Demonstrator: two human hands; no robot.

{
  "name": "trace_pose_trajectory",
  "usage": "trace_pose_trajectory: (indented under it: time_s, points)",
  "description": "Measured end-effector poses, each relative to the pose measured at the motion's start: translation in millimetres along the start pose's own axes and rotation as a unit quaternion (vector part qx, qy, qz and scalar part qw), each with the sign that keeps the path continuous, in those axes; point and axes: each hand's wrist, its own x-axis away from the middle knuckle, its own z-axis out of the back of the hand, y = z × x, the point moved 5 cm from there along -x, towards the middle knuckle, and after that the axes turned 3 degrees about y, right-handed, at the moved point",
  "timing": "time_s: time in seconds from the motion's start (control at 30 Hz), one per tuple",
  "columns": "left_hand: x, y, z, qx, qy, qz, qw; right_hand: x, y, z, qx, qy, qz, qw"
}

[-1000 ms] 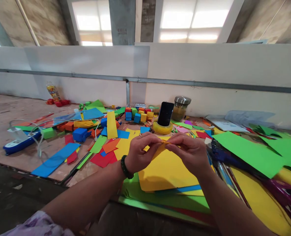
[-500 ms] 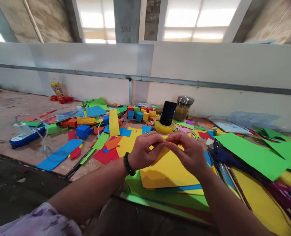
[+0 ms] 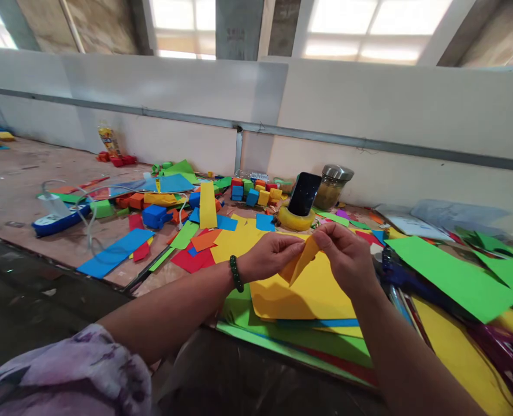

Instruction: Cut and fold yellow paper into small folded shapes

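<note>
Left hand [image 3: 270, 254] and right hand [image 3: 345, 251] have come out of that tip-to-tip pinch from half a second ago, and the folded yellow piece [image 3: 305, 263] between them now shows two leaves spreading below the fold. Everything behind has also slid right in frame, so the head has probably turned a bit.

My read: the close pinching along that edge has let up for now, and the piece is being opened or checked. Can't say how sharp the crease is.

Biggest stuff first: white partition [image 3: 369, 115] across the upper half, then the brown table [image 3: 61, 164] running off to the left edge. Lower centre, a big yellow sheet [image 3: 291, 306] tops a pile of coloured ones, and the folded piece is held up over it, just right of centre. Both hands are closed on it: right thumb and finger nip the upper corner, left thumb lies along the near leaf with the other fingers mostly hidden.

Smaller things: green sheet [image 3: 451, 277] at right, blue strip [image 3: 115, 253] at left, lidded jar [image 3: 328, 193] beside a phone [image 3: 305, 193] propped in a yellow ring [image 3: 295, 218], little coloured cubes [image 3: 252, 197] bunched left of that. Tiniest: dark beaded bracelet [image 3: 236, 273], left wrist.
</note>
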Motion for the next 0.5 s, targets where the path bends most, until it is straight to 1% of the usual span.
trace_pose_trajectory:
  time_s: [0.07,0.27,0.4,0.5]
  points:
    - [-0.7,-2.3,-0.4,-0.011,0.009,0.008,1.0,-0.2,0.6,-1.2,-0.009,0.002,-0.007,1.0]
    - [-1.5,-4.7,-0.7,-0.012,0.034,0.027,0.999,2.3,5.1,-2.8,0.03,0.015,0.005,0.999]
    - [-1.6,-3.8,-3.1,0.016,0.048,0.017,0.999,2.5,6.4,-3.1,0.049,0.01,0.01,0.999]
    - [-0.8,-4.1,-3.6,0.012,0.063,0.019,0.998,2.5,6.3,-3.8,0.058,0.004,0.019,0.998]
